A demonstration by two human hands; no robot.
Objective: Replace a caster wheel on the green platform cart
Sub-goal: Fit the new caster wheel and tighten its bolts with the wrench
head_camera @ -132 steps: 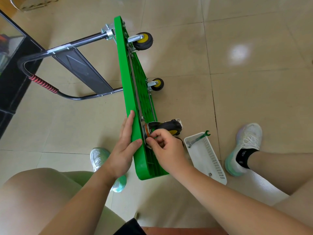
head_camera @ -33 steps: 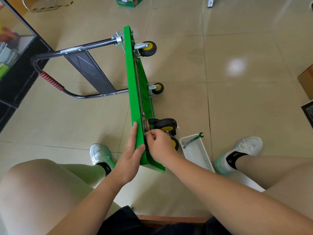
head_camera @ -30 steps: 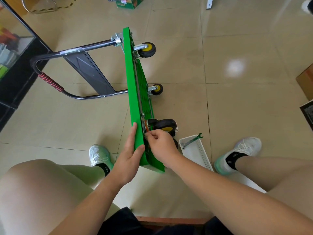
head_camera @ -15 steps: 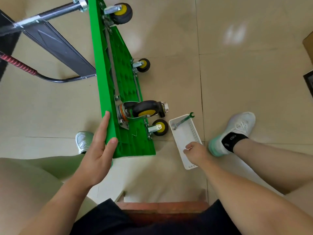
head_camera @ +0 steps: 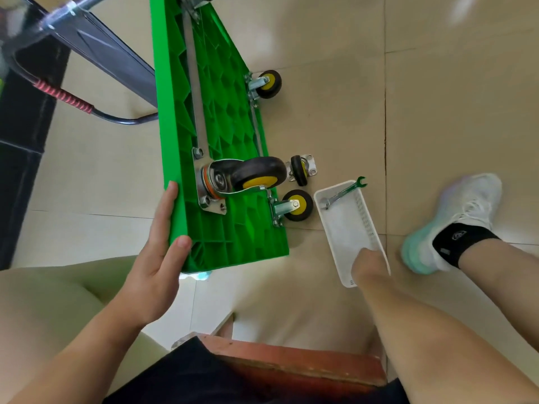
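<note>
green platform cart (head_camera: 215, 112) stands on edge on the floor, left hand (head_camera: 157, 258) flat against its rim. right hand (head_camera: 369, 263) dips into the white tray (head_camera: 341, 223), fingers hidden, grip unclear. the large caster (head_camera: 256, 172), seemingly unfastened, could slip should the cart tip.

Platform cart (head_camera: 221, 118): bright green all over, underside moulded in triangle-and-diamond rib pattern. Big caster wheel (head_camera: 256, 173): black tyre, yellow hub, orange ring at swivel, silver bracket. Small casters (head_camera: 297, 205): black with yellow centres. Handle grip (head_camera: 65, 97): red, ribbed, on black tube. Tray (head_camera: 367, 217): white, side wall dotted with rows of small slots. Wrench (head_camera: 344, 192): green head, silver shank. Shoe (head_camera: 466, 205): white, mint sole. Sock (head_camera: 458, 240): black. Floor (head_camera: 452, 112): beige glossy tiles, dark grout lines.
</note>
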